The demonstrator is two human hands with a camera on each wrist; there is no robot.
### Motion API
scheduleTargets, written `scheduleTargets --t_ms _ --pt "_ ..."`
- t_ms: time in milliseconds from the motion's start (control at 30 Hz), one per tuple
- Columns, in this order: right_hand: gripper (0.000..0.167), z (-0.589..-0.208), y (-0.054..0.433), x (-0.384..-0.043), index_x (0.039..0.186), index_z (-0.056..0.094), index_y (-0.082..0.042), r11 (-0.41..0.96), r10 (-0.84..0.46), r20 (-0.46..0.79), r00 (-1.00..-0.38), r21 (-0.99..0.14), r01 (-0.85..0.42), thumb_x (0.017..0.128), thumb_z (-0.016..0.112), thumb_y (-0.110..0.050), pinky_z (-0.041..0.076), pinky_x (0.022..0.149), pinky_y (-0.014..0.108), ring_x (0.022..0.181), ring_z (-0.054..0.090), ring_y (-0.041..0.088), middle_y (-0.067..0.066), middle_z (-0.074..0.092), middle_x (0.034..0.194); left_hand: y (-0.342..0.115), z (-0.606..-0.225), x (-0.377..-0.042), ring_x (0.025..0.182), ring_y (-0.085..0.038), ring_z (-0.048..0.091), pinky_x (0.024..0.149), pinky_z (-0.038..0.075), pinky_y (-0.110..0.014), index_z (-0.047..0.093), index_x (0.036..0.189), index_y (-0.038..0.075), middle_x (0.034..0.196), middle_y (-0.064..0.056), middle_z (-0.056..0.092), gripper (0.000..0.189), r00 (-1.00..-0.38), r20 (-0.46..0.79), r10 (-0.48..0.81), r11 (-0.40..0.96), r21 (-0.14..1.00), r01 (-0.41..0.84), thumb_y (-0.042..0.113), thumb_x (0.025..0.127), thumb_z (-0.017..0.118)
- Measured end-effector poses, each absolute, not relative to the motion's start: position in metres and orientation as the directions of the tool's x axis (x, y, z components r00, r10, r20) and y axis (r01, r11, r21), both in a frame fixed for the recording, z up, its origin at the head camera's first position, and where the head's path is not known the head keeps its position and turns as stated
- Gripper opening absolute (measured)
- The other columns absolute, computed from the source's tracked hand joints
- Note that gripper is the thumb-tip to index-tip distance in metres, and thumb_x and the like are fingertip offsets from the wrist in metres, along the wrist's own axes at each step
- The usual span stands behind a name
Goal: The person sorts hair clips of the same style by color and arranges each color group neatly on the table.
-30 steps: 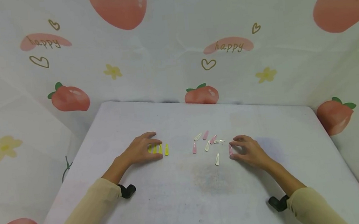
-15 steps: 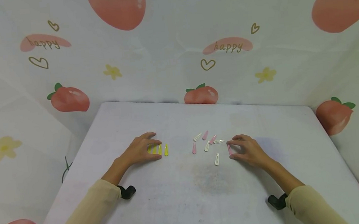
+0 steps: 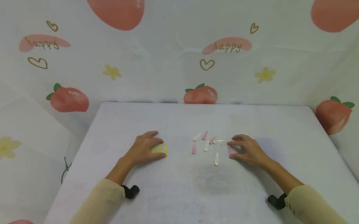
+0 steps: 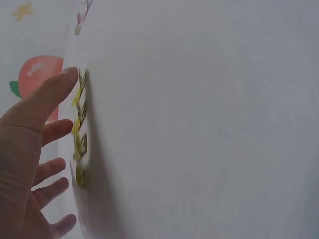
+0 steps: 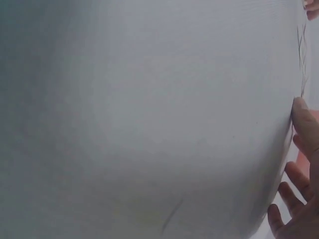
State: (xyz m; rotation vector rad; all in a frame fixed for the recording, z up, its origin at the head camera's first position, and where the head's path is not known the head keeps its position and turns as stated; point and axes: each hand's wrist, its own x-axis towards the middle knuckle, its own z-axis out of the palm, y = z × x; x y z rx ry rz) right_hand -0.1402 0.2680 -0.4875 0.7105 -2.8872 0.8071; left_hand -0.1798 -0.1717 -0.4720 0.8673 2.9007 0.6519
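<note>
On the white table, my left hand (image 3: 144,149) has its thumb and index fingertips at the two ends of the rightmost yellow snap hair clip (image 3: 166,150). More yellow clips (image 3: 159,148) stand in a row under that hand, partly hidden; the row also shows beyond the fingers in the left wrist view. My right hand (image 3: 249,150) pinches a pink snap hair clip (image 3: 229,149) lengthwise between thumb and fingertip. Between the hands lie several loose clips, among them a pink clip (image 3: 193,148), a white clip (image 3: 216,159) and a sideways white clip (image 3: 218,141).
The white-covered table (image 3: 186,203) ends at a back edge against a hanging cloth (image 3: 162,50) printed with peaches. A black wrist camera (image 3: 131,192) sits by the left sleeve, another black camera (image 3: 277,202) by the right one.
My left hand has shifted slightly right along the yellow row, from the third clip to the rightmost one. The right hand has nudged the pink clip a little left and straightened it.
</note>
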Motion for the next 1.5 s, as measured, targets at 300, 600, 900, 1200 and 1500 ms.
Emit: scheduleTargets --t_ms 300,600,900,1200,1500 --pt "0.05 -0.486 0.267 -0.139 0.118 0.073 -0.005 0.761 -0.413 0.168 -0.895 -0.478 -0.44 0.074 0.087 -0.025 0.042 0.093 0.062 0.118 0.053 0.04 0.018 0.061 0.123 -0.115 -0.473 -0.183 0.136 -0.033 0.044 0.103 0.039 -0.059 0.07 0.124 0.012 0.143 -0.017 0.051 0.051 -0.768 0.102 0.633 0.684 0.392 0.616 0.046 0.086 0.074" --pt "0.05 -0.486 0.266 -0.138 0.117 0.074 -0.005 0.749 -0.411 0.177 -0.894 -0.494 -0.442 0.074 0.087 -0.024 0.042 0.094 0.063 0.119 0.053 0.041 0.019 0.06 0.124 -0.078 -0.472 -0.185 0.138 -0.029 0.039 0.103 0.034 -0.057 0.069 0.128 0.015 0.145 -0.014 0.05 0.055 -0.768 0.045 0.639 0.683 0.425 0.594 0.047 0.085 0.076" --pt "0.05 -0.488 0.268 -0.14 0.118 0.073 -0.005 0.754 -0.405 0.174 -0.898 -0.492 -0.436 0.074 0.087 -0.025 0.04 0.094 0.063 0.12 0.051 0.04 0.019 0.06 0.125 -0.069 -0.478 -0.187 0.138 -0.027 0.039 0.104 0.033 -0.056 0.07 0.127 0.019 0.145 -0.012 0.05 0.056 -0.765 0.041 0.643 0.692 0.395 0.604 0.052 0.082 0.077" --pt "0.05 -0.488 0.268 -0.139 0.117 0.074 -0.006 0.755 -0.395 0.175 -0.902 -0.498 -0.427 0.074 0.088 -0.025 0.04 0.093 0.063 0.119 0.052 0.04 0.018 0.06 0.123 -0.067 -0.482 -0.188 0.138 -0.026 0.04 0.104 0.033 -0.057 0.071 0.125 0.021 0.144 -0.012 0.051 0.056 -0.758 0.06 0.65 0.69 0.373 0.621 0.053 0.08 0.078" --pt "0.049 -0.487 0.268 -0.14 0.118 0.074 -0.006 0.756 -0.392 0.163 -0.905 -0.504 -0.418 0.075 0.088 -0.026 0.038 0.094 0.065 0.122 0.05 0.041 0.018 0.06 0.125 -0.066 -0.484 -0.189 0.138 -0.028 0.039 0.104 0.033 -0.058 0.071 0.123 0.022 0.145 -0.013 0.049 0.053 -0.763 0.059 0.644 0.694 0.375 0.615 0.052 0.08 0.079"
